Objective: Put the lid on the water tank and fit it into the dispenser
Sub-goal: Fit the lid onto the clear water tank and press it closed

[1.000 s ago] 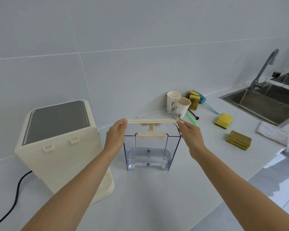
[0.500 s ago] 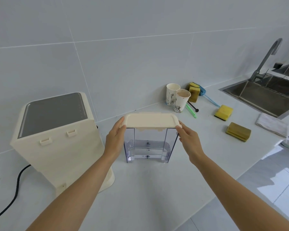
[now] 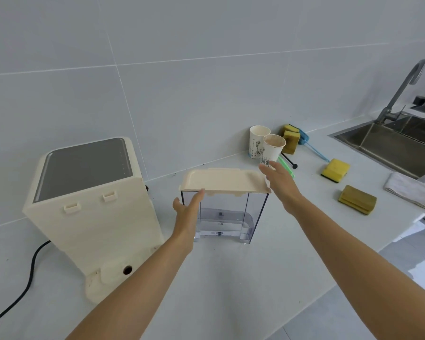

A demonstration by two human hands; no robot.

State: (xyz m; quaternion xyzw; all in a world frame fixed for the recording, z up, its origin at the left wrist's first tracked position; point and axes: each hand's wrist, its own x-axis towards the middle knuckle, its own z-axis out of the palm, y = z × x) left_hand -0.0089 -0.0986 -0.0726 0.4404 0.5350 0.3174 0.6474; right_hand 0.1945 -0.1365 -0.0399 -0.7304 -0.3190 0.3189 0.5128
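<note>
A clear plastic water tank (image 3: 227,218) stands upright on the white counter, with a cream lid (image 3: 222,180) lying flat on top of it. My left hand (image 3: 189,212) is flat against the tank's left side, fingers straight, just under the lid's edge. My right hand (image 3: 281,184) hovers at the lid's right end with fingers spread, holding nothing. The cream dispenser (image 3: 88,204) with a grey top stands to the left of the tank, its back face with two small clips turned toward me.
Two paper cups (image 3: 268,147) stand behind the tank near the wall. Sponges (image 3: 335,171) and a blue brush (image 3: 312,147) lie to the right, then a folded cloth (image 3: 411,190) and a steel sink (image 3: 393,146). A black cable (image 3: 22,293) runs from the dispenser.
The lid came down from above the tank onto its rim. Both hands then let go of it; the left slid down to the tank's side, the right opened.
</note>
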